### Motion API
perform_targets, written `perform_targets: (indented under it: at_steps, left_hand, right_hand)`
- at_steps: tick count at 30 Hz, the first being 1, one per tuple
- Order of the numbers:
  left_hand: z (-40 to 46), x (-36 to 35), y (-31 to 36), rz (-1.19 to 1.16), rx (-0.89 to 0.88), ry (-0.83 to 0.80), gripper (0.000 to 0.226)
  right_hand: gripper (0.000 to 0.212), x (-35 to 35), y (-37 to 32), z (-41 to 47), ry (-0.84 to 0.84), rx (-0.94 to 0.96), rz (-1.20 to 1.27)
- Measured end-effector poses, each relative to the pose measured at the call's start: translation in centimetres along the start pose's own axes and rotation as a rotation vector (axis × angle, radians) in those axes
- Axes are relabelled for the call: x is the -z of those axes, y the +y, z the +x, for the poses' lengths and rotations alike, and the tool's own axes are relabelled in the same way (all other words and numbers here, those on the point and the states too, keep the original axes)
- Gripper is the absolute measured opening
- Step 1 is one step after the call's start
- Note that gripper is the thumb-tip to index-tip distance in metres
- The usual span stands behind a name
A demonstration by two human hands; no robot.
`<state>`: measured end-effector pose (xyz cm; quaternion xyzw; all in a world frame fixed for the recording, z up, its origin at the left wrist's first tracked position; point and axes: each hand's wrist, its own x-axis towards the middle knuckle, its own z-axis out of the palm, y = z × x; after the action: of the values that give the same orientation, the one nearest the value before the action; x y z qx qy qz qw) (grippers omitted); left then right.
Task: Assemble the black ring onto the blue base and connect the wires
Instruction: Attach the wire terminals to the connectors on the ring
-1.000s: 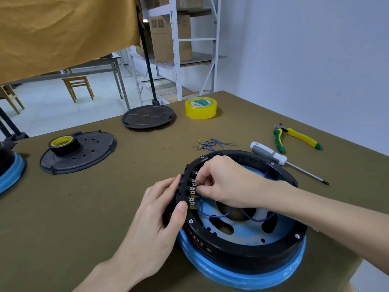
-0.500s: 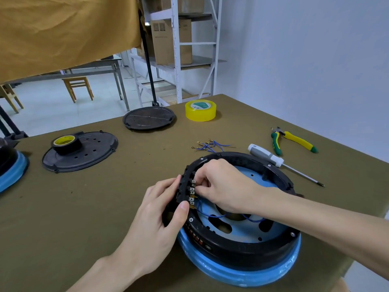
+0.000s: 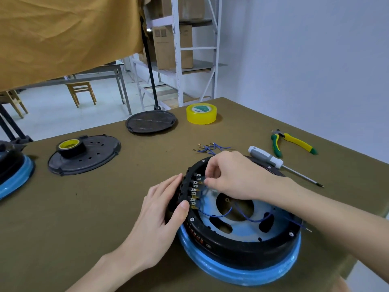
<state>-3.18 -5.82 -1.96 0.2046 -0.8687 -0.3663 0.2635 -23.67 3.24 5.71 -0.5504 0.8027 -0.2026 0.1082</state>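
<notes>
The black ring (image 3: 242, 248) sits on the blue base (image 3: 242, 272) at the table's near right. A row of metal terminals (image 3: 193, 191) lines the ring's inner left wall. My left hand (image 3: 162, 211) grips the ring's left outer side, thumb on the rim. My right hand (image 3: 233, 175) reaches over the ring and pinches a thin blue wire (image 3: 219, 214) at the terminals. Other blue wires loop across the base's inside. Loose blue wires (image 3: 210, 148) with brass lugs lie on the table behind the ring.
A grey-handled screwdriver (image 3: 271, 160) and green-yellow pliers (image 3: 292, 142) lie to the right. Yellow tape (image 3: 201, 113), a black disc (image 3: 151, 121), a perforated black plate (image 3: 88, 158) carrying a tape roll (image 3: 70, 147), and a second blue-based unit (image 3: 14, 178) stand further back and left.
My right hand has lifted slightly at the terminals, its fingers working a wire. The left hand keeps its hold on the ring. The camera has tilted down a little.
</notes>
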Motion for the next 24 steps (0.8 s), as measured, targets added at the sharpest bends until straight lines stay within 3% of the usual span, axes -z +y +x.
perform_targets:
  at_steps: [3,12,24]
  left_hand:
    - [-0.1,-0.1,0.2,-0.005,-0.013,-0.003,0.064]
    - [-0.1,0.0,0.1,-0.01,-0.003,-0.04,0.056]
    - [0.0,0.0,0.2,-0.035,-0.014,-0.054,0.05]
  right_hand:
    - [0.016,-0.9,-0.2,0.2,-0.047,-0.006,-0.04]
    - [0.01,-1.9,0.4,1.2,0.006,0.011,0.116]
    - [0.012,-2.6,0.3,0.9,0.033,0.07,0.116]
